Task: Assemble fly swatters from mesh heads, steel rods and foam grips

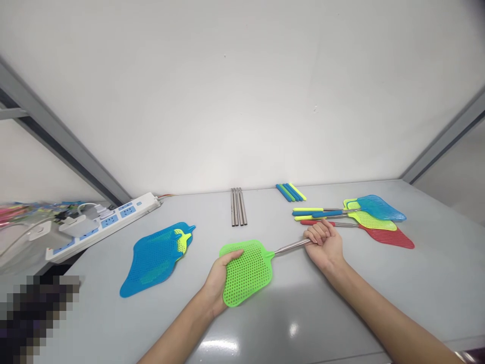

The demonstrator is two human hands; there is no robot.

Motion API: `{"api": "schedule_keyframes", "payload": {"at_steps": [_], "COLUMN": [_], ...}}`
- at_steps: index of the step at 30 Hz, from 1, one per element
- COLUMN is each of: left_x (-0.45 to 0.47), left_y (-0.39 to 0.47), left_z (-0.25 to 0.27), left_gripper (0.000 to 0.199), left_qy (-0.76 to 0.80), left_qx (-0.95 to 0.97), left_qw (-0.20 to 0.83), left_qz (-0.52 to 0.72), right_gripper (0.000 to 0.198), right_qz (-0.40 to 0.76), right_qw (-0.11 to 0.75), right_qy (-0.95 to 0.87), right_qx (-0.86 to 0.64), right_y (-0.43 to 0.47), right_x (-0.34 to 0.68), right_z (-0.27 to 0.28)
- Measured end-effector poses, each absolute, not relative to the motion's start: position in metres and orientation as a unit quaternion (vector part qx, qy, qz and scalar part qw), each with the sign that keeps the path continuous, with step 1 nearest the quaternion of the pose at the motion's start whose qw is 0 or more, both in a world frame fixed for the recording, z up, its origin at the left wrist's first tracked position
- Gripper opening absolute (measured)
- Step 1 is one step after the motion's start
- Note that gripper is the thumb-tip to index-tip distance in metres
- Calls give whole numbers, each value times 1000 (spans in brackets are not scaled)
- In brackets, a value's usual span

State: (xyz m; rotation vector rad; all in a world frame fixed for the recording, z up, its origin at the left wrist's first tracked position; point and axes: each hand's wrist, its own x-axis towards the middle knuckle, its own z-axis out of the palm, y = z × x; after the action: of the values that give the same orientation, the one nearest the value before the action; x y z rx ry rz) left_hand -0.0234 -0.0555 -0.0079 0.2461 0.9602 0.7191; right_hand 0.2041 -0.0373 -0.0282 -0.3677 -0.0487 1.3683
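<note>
My left hand (216,285) grips the green fly swatter head (248,273) by its left edge, thumb on top and fingers hidden beneath. A metal rod (291,246) joins the neck of that head. Around the rod's far end my right hand (325,245) is closed, hiding whatever is at that end. Beyond the right hand lie assembled fly swatters in blue (381,207), yellow (373,221) and red (392,236), with their handles pointing left. Left of my left hand rests a stack of loose swatter heads, mostly blue (155,258), with a yellow one (183,242) partly covered.
Several metal rods (238,207) lie side by side near the wall. To their right is a row of blue, green and yellow handles (291,192). A white power strip (109,222) with plugs runs along the grey table's (288,323) left side, beside plastic bags (18,242).
</note>
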Motion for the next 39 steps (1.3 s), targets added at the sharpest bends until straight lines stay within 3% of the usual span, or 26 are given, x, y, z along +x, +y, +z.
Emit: {"api": "schedule_keyframes", "payload": {"at_steps": [26,39], "left_x": [-23,-27], "left_y": [-57,-58], "left_z": [-6,-3], "left_gripper": [27,34], "left_qy": [447,372], "left_qx": [119,208], "left_qw": [814,829], "left_qz": [351,363], "right_gripper": [38,33], "right_qz": [625,677], "right_qw": [763,733], "right_qy": [-23,1], "right_qx": [-161,-69], "right_y": [-37,-31], "right_x": [200,215], "right_z": [-30,-24]}}
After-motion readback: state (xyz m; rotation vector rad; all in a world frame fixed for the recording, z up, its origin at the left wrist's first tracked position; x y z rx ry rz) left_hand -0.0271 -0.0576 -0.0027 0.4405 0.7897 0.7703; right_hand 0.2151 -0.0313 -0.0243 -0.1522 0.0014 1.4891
